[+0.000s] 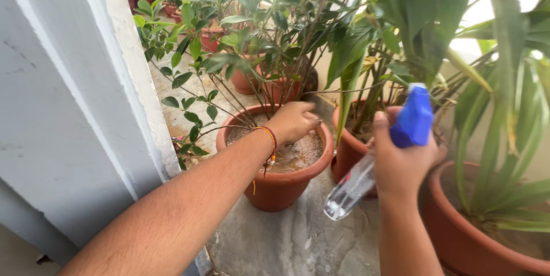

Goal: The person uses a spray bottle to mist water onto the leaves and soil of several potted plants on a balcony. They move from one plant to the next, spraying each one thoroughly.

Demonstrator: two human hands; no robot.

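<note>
Misting step in hand: right hand (401, 164) clasped the blue-headed spray bottle (378, 156); left hand (293, 121) lay loosely curled, holding nothing, on the terracotta pot (275, 187) beside that grip — next move calls for aiming at the foliage.

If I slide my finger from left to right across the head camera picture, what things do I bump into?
Grey-white wall → left hand resting on the rim of a terracotta pot → clear spray bottle with blue top → right hand holding it → big terracotta pot with long green leaves.
</note>
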